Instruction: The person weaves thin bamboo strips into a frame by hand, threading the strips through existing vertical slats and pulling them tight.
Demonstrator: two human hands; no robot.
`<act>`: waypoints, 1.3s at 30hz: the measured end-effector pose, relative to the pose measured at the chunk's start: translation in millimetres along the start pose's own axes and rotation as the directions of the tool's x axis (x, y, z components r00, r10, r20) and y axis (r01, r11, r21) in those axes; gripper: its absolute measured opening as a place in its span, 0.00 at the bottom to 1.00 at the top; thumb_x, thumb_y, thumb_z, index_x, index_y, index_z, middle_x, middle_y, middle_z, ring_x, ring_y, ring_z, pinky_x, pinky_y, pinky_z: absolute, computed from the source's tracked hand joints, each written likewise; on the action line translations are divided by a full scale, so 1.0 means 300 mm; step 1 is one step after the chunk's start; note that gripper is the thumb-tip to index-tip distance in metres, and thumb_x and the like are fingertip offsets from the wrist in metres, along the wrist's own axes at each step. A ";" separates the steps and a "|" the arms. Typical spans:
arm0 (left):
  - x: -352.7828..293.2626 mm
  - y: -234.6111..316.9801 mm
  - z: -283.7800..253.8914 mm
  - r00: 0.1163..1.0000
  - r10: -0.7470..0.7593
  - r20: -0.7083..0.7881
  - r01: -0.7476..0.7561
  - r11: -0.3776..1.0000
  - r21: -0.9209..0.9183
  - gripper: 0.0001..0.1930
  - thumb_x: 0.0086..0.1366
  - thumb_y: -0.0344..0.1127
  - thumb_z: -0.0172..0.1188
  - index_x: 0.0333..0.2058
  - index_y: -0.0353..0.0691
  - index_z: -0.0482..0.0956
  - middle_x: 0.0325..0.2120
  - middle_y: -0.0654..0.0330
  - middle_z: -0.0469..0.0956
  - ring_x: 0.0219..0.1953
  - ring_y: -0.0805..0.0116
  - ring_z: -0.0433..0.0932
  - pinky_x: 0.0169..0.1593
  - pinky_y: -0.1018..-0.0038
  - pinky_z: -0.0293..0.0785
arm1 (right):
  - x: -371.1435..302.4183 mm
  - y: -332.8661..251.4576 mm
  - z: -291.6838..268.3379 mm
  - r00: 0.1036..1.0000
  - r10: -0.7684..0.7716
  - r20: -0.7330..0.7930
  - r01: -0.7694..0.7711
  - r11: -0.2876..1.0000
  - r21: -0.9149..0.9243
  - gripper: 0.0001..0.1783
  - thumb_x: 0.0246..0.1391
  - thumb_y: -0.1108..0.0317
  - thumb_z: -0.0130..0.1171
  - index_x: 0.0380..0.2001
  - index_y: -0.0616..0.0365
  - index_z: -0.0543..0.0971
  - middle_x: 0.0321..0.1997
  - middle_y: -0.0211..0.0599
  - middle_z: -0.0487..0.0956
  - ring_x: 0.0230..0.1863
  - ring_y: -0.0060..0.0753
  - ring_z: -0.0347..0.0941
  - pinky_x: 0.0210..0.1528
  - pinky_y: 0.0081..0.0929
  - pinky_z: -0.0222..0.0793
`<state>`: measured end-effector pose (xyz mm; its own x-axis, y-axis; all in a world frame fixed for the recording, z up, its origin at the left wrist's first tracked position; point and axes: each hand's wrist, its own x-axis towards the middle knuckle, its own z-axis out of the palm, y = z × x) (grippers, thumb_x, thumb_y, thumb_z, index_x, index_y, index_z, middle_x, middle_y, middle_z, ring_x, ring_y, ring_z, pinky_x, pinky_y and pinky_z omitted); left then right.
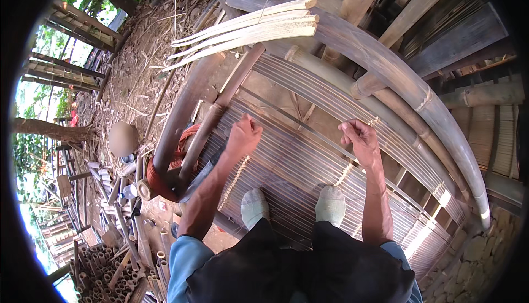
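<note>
Your left hand and right hand curl above the brown, thin-slatted bamboo platform underfoot, any grip unclear; this looks like mid-platform handwork, next calling for a precise pinch.

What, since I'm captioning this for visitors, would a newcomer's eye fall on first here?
Probably the pale strips, fanned out at top centre near the curved pole. Next come the narrow slats filling the middle, with the left hand and right hand curled in view over them and pale socks lower down. The orange bundle is a vivid spot left of centre.
</note>
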<state>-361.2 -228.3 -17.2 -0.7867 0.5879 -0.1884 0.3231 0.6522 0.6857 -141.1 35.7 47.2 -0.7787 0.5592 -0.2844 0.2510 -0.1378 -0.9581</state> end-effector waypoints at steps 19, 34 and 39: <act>0.096 0.241 0.086 0.865 0.502 -0.027 -0.421 0.753 0.505 0.21 0.61 0.56 0.66 0.34 0.42 0.88 0.47 0.46 0.74 0.55 0.48 0.68 0.61 0.47 0.57 | -0.131 -0.356 -0.110 0.803 -0.580 -0.134 0.542 0.619 0.568 0.12 0.72 0.65 0.50 0.41 0.56 0.82 0.19 0.27 0.72 0.18 0.21 0.64 0.25 0.29 0.68; 0.107 0.336 0.115 0.829 0.203 0.521 0.374 0.492 -0.786 0.20 0.74 0.29 0.51 0.62 0.40 0.75 0.50 0.56 0.83 0.34 0.63 0.85 0.42 0.66 0.85 | -0.134 -0.100 -0.038 0.998 -0.030 -0.052 0.024 0.993 -0.113 0.12 0.68 0.71 0.57 0.52 0.63 0.76 0.32 0.38 0.83 0.36 0.23 0.80 0.42 0.22 0.76; 0.019 0.306 0.175 0.760 0.303 0.575 0.236 0.696 -0.678 0.30 0.70 0.30 0.63 0.69 0.44 0.66 0.63 0.57 0.74 0.31 0.76 0.81 0.35 0.78 0.82 | -0.204 -0.298 -0.011 0.987 -0.133 0.093 0.113 0.973 0.200 0.11 0.68 0.73 0.57 0.50 0.66 0.77 0.34 0.42 0.84 0.38 0.29 0.83 0.42 0.27 0.80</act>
<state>-308.4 -140.0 7.7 -0.1971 0.9197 -0.3396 -0.3175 0.2678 0.9096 -113.9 16.5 150.3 -0.8553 0.4941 -0.1561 0.0416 -0.2348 -0.9712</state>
